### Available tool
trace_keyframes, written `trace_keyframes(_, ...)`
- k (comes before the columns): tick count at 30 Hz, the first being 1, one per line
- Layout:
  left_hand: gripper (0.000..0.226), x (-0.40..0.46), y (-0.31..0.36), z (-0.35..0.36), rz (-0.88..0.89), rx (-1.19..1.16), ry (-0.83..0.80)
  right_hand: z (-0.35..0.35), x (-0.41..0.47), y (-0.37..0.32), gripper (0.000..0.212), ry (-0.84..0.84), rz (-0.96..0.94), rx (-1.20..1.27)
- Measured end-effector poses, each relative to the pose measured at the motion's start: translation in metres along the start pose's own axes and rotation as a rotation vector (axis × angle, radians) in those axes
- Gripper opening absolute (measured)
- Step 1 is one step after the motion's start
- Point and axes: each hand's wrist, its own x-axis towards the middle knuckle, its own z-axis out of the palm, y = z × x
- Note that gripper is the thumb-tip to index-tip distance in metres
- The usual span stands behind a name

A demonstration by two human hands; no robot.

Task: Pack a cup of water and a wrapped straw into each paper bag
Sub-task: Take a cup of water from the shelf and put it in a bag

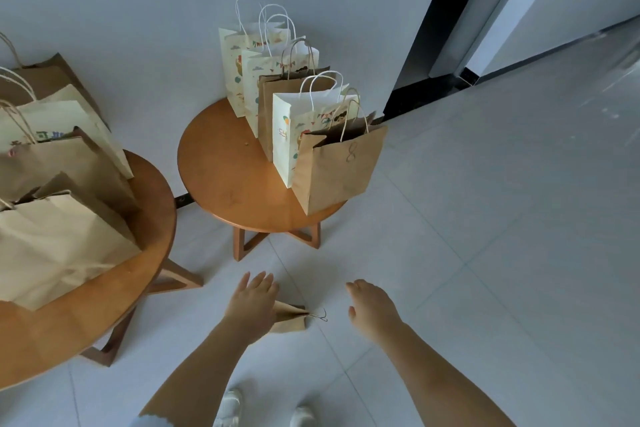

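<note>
A row of several upright paper bags stands on the small round wooden table (221, 180). Some are white with prints (286, 139), and the nearest is a brown bag marked "8" (341, 170). A flattened brown paper bag (293, 320) lies on the floor tiles, its twine handle pointing right. My left hand (254, 302) hovers over its left part with fingers spread, holding nothing and hiding part of the bag. My right hand (372, 308) is open to the right of the bag, apart from it. I see no cup or straw.
A second round wooden table (69, 333) at the left carries several larger brown and cream bags (55, 246). A grey wall runs behind both tables, with a black door frame (433, 28) at the right. My white shoes (230, 409) stand on the tiled floor.
</note>
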Motion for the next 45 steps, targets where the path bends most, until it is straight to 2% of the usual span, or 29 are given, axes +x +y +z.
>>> trace_keyframes(9, 0.057, 0.053, 0.025, 0.072, 0.024, 0.047, -0.010, 0.079, 0.034, 0.041, 0.043, 0.029, 0.018, 0.004)
trace_keyframes(12, 0.057, 0.091, 0.024, 0.119, 0.025, 0.049, -0.011, 0.129, 0.066, 0.047, 0.042, 0.107, 0.007, 0.003)
trace_keyframes(15, 0.057, 0.134, 0.023, 0.176, 0.048, 0.079, -0.014, 0.190, 0.104, 0.054, 0.054, 0.181, -0.016, -0.013)
trace_keyframes(24, 0.057, 0.285, 0.032, 0.350, 0.161, 0.132, 0.025, 0.377, 0.209, 0.077, 0.062, 0.205, -0.009, -0.093)
trace_keyframes(28, 0.041, 0.331, 0.045, 0.396, 0.173, 0.071, 0.003, 0.434, 0.237, 0.092, 0.062, 0.244, 0.057, -0.038)
trace_keyframes(30, 0.029, 0.346, 0.049, 0.410, 0.148, 0.068, -0.008, 0.444, 0.244, 0.093, 0.058, 0.228, 0.084, -0.030)
trace_keyframes(33, 0.024, 0.359, 0.050, 0.421, 0.100, 0.074, -0.022, 0.453, 0.251, 0.092, 0.051, 0.162, 0.064, -0.004)
trace_keyframes(36, 0.024, 0.362, 0.049, 0.421, 0.062, 0.040, -0.002, 0.460, 0.254, 0.095, 0.049, 0.225, 0.056, 0.034)
trace_keyframes(39, 0.025, 0.351, 0.038, 0.407, 0.016, -0.077, 0.026, 0.448, 0.248, 0.093, 0.048, 0.161, 0.054, 0.032)
trace_keyframes(45, 0.030, 0.303, -0.003, 0.363, -0.109, -0.418, 0.067, 0.397, 0.227, 0.087, 0.050, 0.148, 0.108, 0.082)
